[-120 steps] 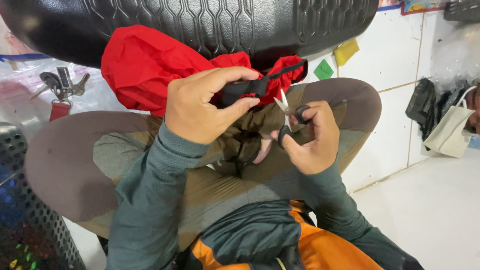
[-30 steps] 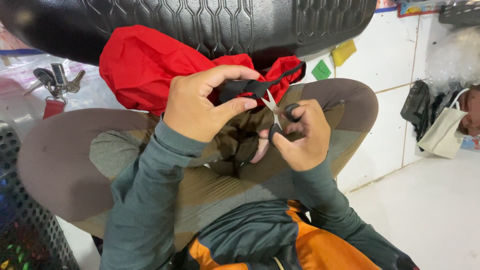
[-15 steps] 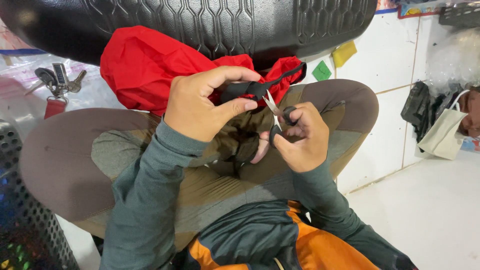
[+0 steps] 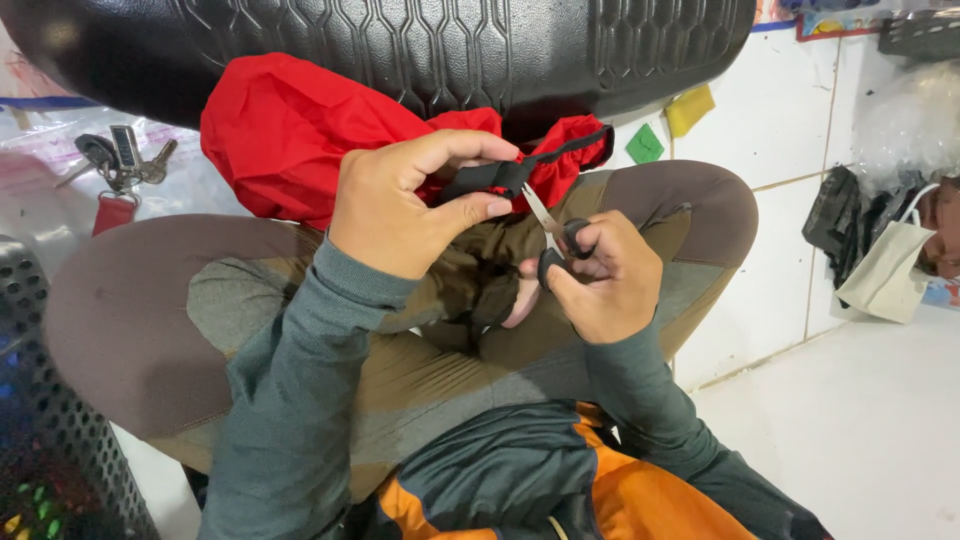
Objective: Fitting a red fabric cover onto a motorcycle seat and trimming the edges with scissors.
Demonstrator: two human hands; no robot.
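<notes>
Both hands work close together over the person's crossed legs. The left hand [image 4: 395, 215] pinches the black strap [image 4: 500, 177] between thumb and fingers [image 4: 470, 208], holding it taut and raised off the red fabric [image 4: 290, 130] so the blades can reach it cleanly. The right hand [image 4: 605, 280] is clenched through the loops of the small scissors [image 4: 552, 235], tip angled up and touching the strap just beside the left thumb. The black patterned seat [image 4: 420, 45] overhangs the fabric closely, leaving little room above. A bunch of keys [image 4: 120, 160] lies well apart at the left; white floor [image 4: 860, 400] lies open at the right.
</notes>
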